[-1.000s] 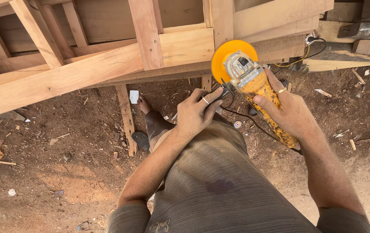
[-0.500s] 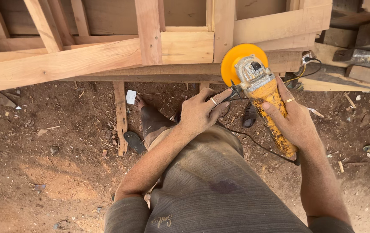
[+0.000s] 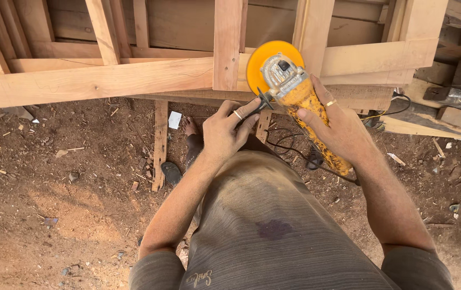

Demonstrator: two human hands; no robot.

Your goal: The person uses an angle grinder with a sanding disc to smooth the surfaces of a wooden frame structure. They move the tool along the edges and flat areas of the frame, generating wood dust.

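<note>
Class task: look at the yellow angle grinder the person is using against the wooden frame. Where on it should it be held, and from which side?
Hold the grinder by its long yellow body, wrapped from the right as the right hand does. Steady it from the left by the black side handle, where the left hand sits. Both spots lie behind the orange disc, which faces the wooden frame.

no packages, labels, signs or screens in view

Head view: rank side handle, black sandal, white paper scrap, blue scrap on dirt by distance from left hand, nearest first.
From the left hand:
1. Side handle, black, at its fingertips, on the yellow grinder.
2. White paper scrap, to its left, under the frame.
3. Black sandal, lower left; close to 2.
4. Blue scrap, far lower left.
</note>
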